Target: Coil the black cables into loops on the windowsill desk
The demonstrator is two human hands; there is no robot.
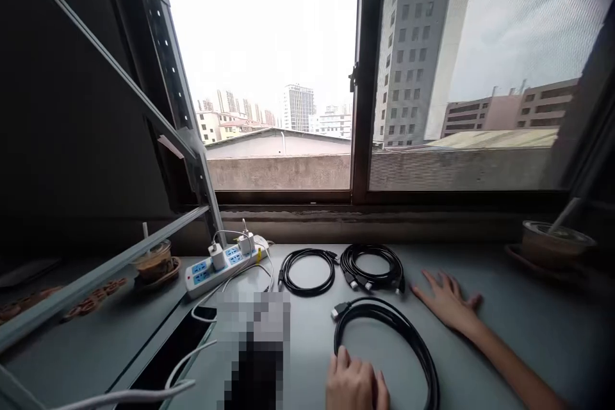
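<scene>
Near the front edge of the view, my left hand (pixel 353 381) has its fingers curled at the near left side of a loosely coiled black HDMI cable (pixel 423 359). The cable runs in under the knuckles, so the grip itself is partly hidden. The cable's metal-tipped plug (pixel 340 311) points left at the top of the loop. My right hand (pixel 449 301) lies flat on the grey table, palm down with fingers spread, to the right of a thicker black cable coil (pixel 375 268). It holds nothing. Left of that coil lies a thinner black cable coil (pixel 307 273).
A white power strip (pixel 228 262) with two chargers and white wires sits at the back left. A cup (pixel 156 261) stands beyond the metal frame (pixel 120 246); another cup (pixel 552 245) stands at right. A pixelated patch hides part of the table. The window is behind.
</scene>
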